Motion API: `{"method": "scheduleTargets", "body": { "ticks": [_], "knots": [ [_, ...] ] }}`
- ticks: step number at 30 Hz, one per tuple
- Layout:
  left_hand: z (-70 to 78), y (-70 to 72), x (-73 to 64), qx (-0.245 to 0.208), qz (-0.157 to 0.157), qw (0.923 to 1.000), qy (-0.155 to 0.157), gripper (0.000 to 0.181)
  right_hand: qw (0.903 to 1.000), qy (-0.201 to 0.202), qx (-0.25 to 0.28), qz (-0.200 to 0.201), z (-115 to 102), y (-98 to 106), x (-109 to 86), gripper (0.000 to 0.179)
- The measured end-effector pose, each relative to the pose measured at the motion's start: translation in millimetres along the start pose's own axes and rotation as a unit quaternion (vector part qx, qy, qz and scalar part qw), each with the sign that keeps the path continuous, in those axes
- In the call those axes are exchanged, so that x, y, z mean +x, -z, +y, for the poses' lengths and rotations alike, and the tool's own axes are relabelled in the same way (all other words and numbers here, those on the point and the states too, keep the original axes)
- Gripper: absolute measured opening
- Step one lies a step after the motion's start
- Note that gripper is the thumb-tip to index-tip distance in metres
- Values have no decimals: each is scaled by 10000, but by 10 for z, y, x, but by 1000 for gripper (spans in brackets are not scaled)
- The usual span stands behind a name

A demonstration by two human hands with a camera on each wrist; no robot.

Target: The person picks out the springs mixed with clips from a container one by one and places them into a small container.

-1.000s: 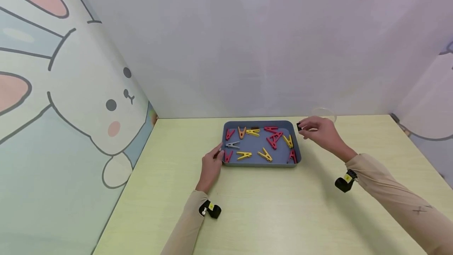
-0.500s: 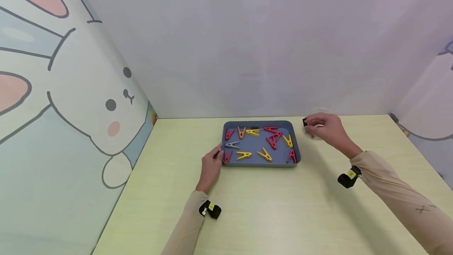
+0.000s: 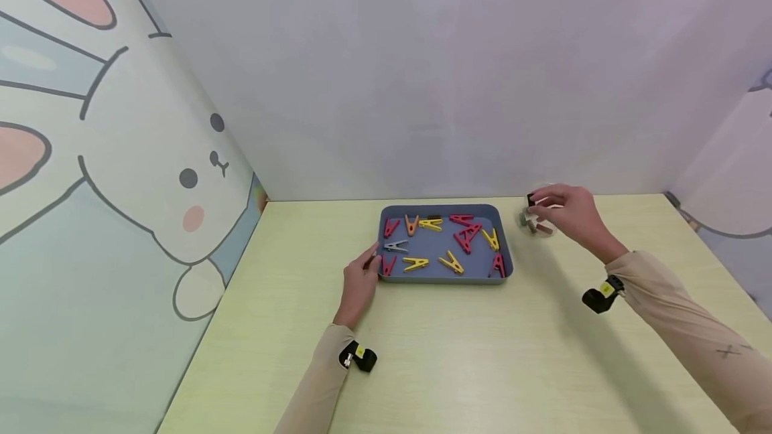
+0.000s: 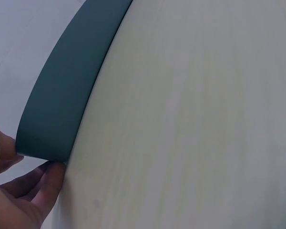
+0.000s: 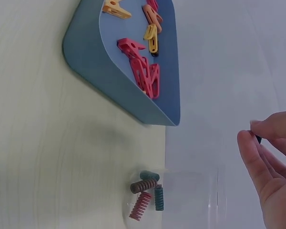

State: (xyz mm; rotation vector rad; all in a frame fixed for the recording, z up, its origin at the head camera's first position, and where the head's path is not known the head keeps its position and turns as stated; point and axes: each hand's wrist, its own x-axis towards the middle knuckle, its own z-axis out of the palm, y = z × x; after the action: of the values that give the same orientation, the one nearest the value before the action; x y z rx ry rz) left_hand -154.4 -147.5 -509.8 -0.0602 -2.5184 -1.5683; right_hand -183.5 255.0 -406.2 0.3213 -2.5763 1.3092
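Observation:
A shallow blue-grey tray (image 3: 446,280) stands on the table with several plastic clips in it. Some clips are red, such as one red clip (image 3: 497,265), and others are yellow, such as this yellow clip (image 3: 451,262). My left hand (image 3: 360,286) holds the tray's front left corner, with thumb and fingers against its end wall in the left wrist view. Between thumb and fingertips, my right hand (image 3: 567,209) pinches a small black piece (image 5: 258,139), mostly hidden. That hand hovers above a clear plastic cup (image 3: 545,233) holding green, brown and red springs (image 5: 140,205).
The pale wooden table (image 3: 446,353) meets a light wall (image 3: 446,86) just behind the tray and cup. A rabbit-patterned wall (image 3: 120,220) runs along the left. The cup stands to the tray's right, near the table's back edge.
My right hand has moved right from beside the tray's right edge to over the clear cup, carrying the black piece. The left hand and tray have stayed put.

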Motion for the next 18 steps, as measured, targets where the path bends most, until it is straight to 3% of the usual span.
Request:
{"method": "scheduleTargets", "body": {
  "ticks": [18],
  "knots": [
    [12, 8, -6, 46, 59, 10000, -51, 36, 9994, -93, -258, 217, 175, 130, 41, 22]
  ]
}}
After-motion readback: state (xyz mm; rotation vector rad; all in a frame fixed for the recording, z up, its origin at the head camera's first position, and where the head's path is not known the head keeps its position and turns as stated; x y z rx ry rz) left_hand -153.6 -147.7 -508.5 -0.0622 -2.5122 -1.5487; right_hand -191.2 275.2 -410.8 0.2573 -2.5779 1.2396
